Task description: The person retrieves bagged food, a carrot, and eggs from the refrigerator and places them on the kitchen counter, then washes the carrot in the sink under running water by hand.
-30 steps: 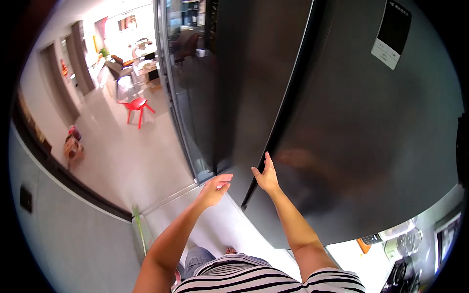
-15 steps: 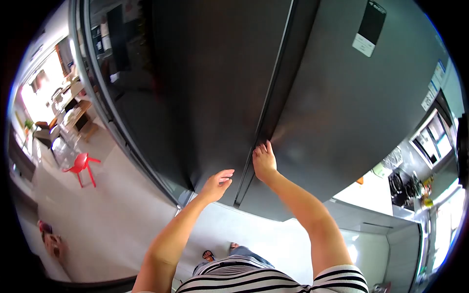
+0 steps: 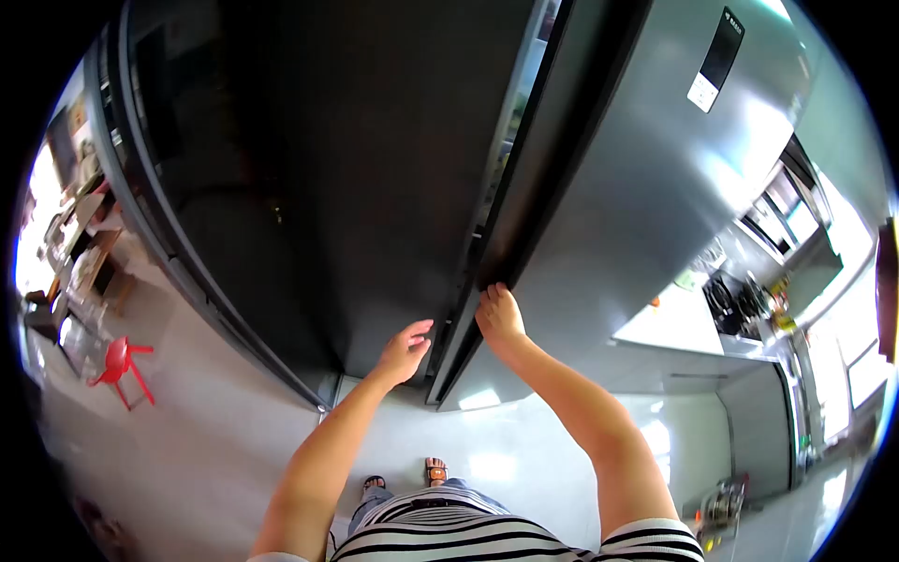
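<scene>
A tall dark fridge fills the middle of the head view. Its right door stands slightly ajar, and lit contents show through a narrow gap beside the left door. My right hand has its fingers hooked round the inner edge of the right door; the fingertips are partly hidden. Close to the lower part of the left door is my left hand, fingers apart and holding nothing. A black and white label is on the right door's upper part.
A red chair stands on the floor at the left. To the right are a white counter, a stove and a lower cabinet. A rack with items is at the lower right. My sandalled feet show below.
My right hand has closed on the right door's edge, and the door has come ajar. The view has swung right, showing more of the kitchen. My left hand stays open.
</scene>
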`<state>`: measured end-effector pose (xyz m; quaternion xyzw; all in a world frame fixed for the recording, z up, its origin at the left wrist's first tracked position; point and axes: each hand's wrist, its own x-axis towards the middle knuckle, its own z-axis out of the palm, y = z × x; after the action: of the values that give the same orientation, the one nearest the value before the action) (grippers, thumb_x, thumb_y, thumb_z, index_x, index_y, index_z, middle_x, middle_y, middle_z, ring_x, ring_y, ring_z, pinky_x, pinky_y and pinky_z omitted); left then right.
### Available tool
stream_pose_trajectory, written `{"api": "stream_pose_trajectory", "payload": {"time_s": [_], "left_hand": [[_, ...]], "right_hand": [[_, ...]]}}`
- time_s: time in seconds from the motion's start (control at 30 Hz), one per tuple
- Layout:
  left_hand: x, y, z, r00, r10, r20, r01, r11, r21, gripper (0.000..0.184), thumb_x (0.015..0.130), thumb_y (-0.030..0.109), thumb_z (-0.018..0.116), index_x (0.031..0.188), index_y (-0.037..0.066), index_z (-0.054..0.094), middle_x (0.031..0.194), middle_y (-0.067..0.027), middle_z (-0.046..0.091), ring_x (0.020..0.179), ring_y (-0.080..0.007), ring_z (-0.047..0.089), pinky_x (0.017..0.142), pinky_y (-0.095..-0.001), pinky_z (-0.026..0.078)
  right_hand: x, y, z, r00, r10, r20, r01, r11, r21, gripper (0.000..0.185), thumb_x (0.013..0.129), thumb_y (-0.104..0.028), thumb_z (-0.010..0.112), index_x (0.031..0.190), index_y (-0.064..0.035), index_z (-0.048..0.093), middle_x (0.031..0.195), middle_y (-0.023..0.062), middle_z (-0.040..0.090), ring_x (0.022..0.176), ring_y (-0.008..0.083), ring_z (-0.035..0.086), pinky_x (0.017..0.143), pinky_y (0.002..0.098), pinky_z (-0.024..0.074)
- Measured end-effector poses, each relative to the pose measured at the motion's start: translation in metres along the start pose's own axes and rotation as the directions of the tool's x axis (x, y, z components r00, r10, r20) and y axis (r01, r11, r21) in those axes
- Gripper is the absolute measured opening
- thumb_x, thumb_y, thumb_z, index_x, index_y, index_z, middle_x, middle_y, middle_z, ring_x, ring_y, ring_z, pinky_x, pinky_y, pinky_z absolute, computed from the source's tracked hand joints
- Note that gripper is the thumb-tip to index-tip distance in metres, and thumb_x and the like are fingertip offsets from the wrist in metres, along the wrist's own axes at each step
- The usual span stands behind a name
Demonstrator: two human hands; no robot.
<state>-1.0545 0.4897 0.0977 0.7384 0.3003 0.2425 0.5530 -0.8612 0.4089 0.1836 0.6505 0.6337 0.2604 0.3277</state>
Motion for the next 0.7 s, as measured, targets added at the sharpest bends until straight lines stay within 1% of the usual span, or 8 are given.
{"api": "stream_pose_trajectory", "payload": {"time_s": [0.07, 0.17, 0.3, 0.37, 0.43, 0.53, 0.67, 0.7], "left_hand": [[0.001, 0.014, -0.005, 0.995, 0.031, 0.093, -0.039, 0.996, 0.086, 0.045, 0.091, 0.016, 0.056, 0.135, 0.015, 0.047, 0.129, -0.0133, 0.057, 0.115, -0.0259, 0.058, 0.094, -0.0344, 0.047], [-0.013, 0.023, 0.008, 0.954, 0.096, 0.285, -0.131, 0.986, 0.106, 0.054, 0.088, 0.015, 0.058, 0.140, 0.015, 0.043, 0.135, -0.0157, 0.050, 0.120, -0.0284, 0.053, 0.096, -0.0363, 0.046], [-0.030, 0.026, 0.043, 0.845, 0.265, 0.465, -0.303, 0.953, 0.007, 0.057, 0.089, 0.009, 0.055, 0.143, 0.015, 0.038, 0.140, -0.0152, 0.046, 0.120, -0.0279, 0.054, 0.100, -0.0362, 0.045], [-0.045, 0.048, 0.055, 0.763, 0.243, 0.599, -0.301, 0.954, -0.004, 0.057, 0.089, 0.007, 0.053, 0.144, 0.015, 0.036, 0.141, -0.0141, 0.045, 0.119, -0.0278, 0.055, 0.099, -0.0357, 0.045], [-0.053, 0.052, 0.075, 0.677, 0.289, 0.677, -0.310, 0.946, -0.095, 0.058, 0.090, 0.005, 0.052, 0.144, 0.016, 0.035, 0.141, -0.0131, 0.045, 0.119, -0.0278, 0.055, 0.099, -0.0354, 0.044], [-0.064, 0.050, 0.098, 0.615, 0.287, 0.735, -0.283, 0.950, -0.134, 0.059, 0.090, 0.004, 0.051, 0.145, 0.018, 0.034, 0.141, -0.0118, 0.047, 0.118, -0.0271, 0.055, 0.099, -0.0348, 0.044], [-0.077, 0.059, 0.114, 0.581, 0.267, 0.768, -0.247, 0.958, -0.146, 0.061, 0.091, 0.002, 0.049, 0.147, 0.020, 0.032, 0.142, -0.0096, 0.045, 0.118, -0.0257, 0.054, 0.098, -0.0342, 0.044], [-0.079, 0.061, 0.114, 0.577, 0.259, 0.774, -0.234, 0.961, -0.146, 0.061, 0.091, 0.002, 0.048, 0.147, 0.020, 0.031, 0.143, -0.0090, 0.044, 0.119, -0.0253, 0.054, 0.098, -0.0341, 0.044]], "right_hand": [[-0.040, -0.007, -0.009, 0.998, 0.024, -0.063, -0.019, 0.997, 0.073, 0.024, 0.081, -0.021, 0.058, 0.100, -0.0103, 0.068, 0.097, 0.0043, 0.064, 0.106, 0.0211, 0.054, 0.104, 0.0363, 0.0288], [-0.097, -0.028, -0.041, 0.955, 0.284, -0.089, -0.220, 0.875, 0.431, 0.019, 0.081, -0.022, 0.059, 0.092, -0.0087, 0.066, 0.093, 0.0050, 0.064, 0.103, 0.0220, 0.055, 0.106, 0.0374, 0.0278], [-0.157, -0.063, -0.061, 0.697, 0.710, -0.104, -0.306, 0.425, 0.852, 0.021, 0.071, -0.012, 0.071, 0.082, -0.0070, 0.054, 0.079, 0.0108, 0.057, 0.085, 0.0275, 0.058, 0.098, 0.0414, 0.0384], [-0.184, -0.087, -0.060, 0.505, 0.850, 0.150, -0.429, 0.096, 0.898, 0.036, 0.074, -0.010, 0.072, 0.099, -0.0038, 0.048, 0.094, 0.0150, 0.058, 0.086, 0.0340, 0.058, 0.085, 0.0394, 0.0470], [-0.205, -0.100, -0.056, 0.392, 0.892, 0.225, -0.382, -0.064, 0.922, 0.054, 0.078, -0.017, 0.071, 0.122, -0.0010, 0.042, 0.108, 0.0203, 0.059, 0.097, 0.0380, 0.059, 0.083, 0.0425, 0.0485], [-0.231, -0.112, -0.049, 0.291, 0.863, 0.412, -0.314, -0.321, 0.893, 0.070, 0.081, -0.020, 0.069, 0.135, 0.0011, 0.032, 0.118, 0.0249, 0.056, 0.104, 0.0387, 0.059, 0.087, 0.0429, 0.0473], [-0.269, -0.133, 0.003, 0.125, 0.918, 0.376, -0.548, -0.252, 0.798, 0.074, 0.080, -0.020, 0.069, 0.137, 0.0017, 0.026, 0.118, 0.0281, 0.055, 0.105, 0.0428, 0.056, 0.088, 0.0430, 0.0460], [-0.275, -0.129, -0.006, 0.070, 0.897, 0.437, -0.524, -0.340, 0.781, 0.073, 0.080, -0.019, 0.069, 0.135, 0.0016, 0.027, 0.118, 0.0286, 0.054, 0.105, 0.0432, 0.056, 0.089, 0.0431, 0.0454]]}}
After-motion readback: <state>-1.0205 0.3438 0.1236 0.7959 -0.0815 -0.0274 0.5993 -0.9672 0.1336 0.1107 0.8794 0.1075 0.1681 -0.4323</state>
